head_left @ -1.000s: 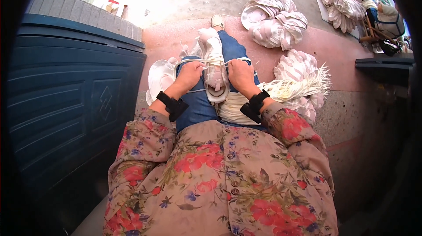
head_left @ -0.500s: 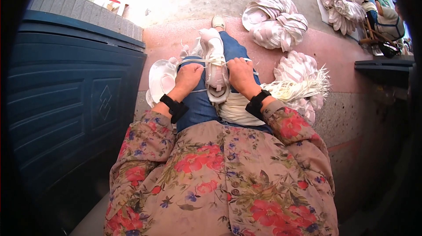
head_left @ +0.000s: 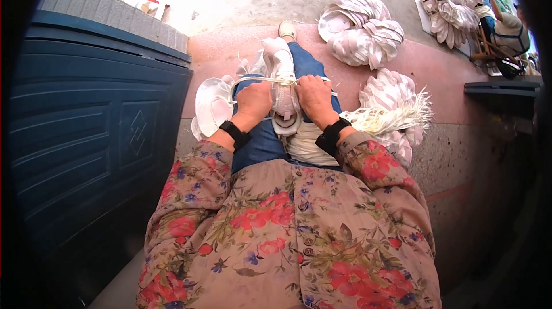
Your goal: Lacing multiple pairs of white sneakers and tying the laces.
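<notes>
Pinching a flat cream shoelace over the lacing of a white-and-pink sneaker upper with both bare hands. Curling the fingers of the left hand narrowly on the lace just left of the upper, knuckles upward; cannot tell the exact set of the fingertips, hidden from this side. Closing the fingers of the right hand on the lace too, just right of the upper. Holding the upper between two legs in blue jeans, toe away, heel opening toward a floral shirt. Wearing black wristbands on both arms. Seeing a pale loose upper beside the left leg; to the right, a bundle of cream laces across a fanned stack of uppers, with more stacked uppers farther off on the pink floor; to the left, a dark blue panelled door.
</notes>
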Available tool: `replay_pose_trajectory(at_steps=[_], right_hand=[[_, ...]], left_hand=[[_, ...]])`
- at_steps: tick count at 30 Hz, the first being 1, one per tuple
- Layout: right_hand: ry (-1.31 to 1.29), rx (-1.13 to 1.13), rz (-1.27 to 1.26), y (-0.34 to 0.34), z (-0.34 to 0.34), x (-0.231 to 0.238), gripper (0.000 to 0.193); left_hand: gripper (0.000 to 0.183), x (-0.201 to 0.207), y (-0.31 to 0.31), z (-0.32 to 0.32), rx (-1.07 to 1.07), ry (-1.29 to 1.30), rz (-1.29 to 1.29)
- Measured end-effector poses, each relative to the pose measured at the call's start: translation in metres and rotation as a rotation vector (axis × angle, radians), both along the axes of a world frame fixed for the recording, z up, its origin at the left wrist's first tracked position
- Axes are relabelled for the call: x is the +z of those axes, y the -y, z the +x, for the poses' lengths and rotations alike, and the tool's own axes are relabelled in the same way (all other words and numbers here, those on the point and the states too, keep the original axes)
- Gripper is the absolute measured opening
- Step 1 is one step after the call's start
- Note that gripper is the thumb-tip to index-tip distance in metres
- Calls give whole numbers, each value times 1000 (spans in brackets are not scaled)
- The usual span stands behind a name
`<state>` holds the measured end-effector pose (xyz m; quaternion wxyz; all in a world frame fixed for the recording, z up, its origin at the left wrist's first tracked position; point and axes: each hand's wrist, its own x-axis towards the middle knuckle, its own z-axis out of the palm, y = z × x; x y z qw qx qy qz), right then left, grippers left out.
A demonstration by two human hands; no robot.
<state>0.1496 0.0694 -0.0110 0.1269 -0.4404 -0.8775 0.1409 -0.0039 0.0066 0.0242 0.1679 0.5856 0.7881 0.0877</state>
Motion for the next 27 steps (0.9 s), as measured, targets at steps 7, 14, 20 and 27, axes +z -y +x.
replay_pose_trajectory(at_steps=[7, 14, 20, 27], right_hand=[[-35, -2, 86, 0, 2, 6, 15], [19, 64, 108, 13, 4, 25, 25], [205, 4, 23, 11, 4, 16, 16], [-45, 7, -186, 5, 8, 8, 15]], left_hand=[[17, -9, -4, 2, -4, 26, 24], [24, 6, 14, 15, -108, -196, 278], [12, -15, 15, 10, 102, 97, 229], [11, 7, 4, 21, -30, 1, 383]])
